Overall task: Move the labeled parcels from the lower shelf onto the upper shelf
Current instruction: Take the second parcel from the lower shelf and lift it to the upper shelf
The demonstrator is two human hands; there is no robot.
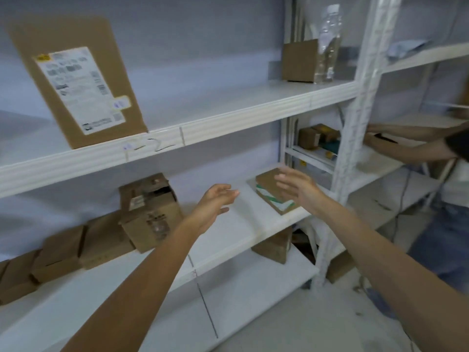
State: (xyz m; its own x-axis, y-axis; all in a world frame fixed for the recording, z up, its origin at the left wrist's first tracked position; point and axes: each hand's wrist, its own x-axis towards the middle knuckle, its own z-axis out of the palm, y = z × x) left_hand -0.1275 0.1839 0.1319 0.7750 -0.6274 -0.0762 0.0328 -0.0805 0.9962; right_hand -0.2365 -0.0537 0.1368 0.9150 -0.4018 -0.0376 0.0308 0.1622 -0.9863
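Both my hands empty, fingers spread: left hand (215, 203) over bare lower shelf (228, 240), right hand (298, 190) just above flat parcel (270, 193) near shelf's right front edge. Open white board between them. Tall box (149, 212) left (blurry). Labeled parcel (76, 82) leans on upper shelf (228, 118), at its lip.

Flat brown cardboard parcels with white labels on the upper shelf: one (78, 82)
Brown cardboard boxes on the upper shelf: one (299, 60) — beside one clear plastic bottle (328, 44)
Brown cardboard boxes on the lower shelf: about five — left ones blurred
Bare hands reaching forward: two — left hand (214, 203), right hand (298, 189)
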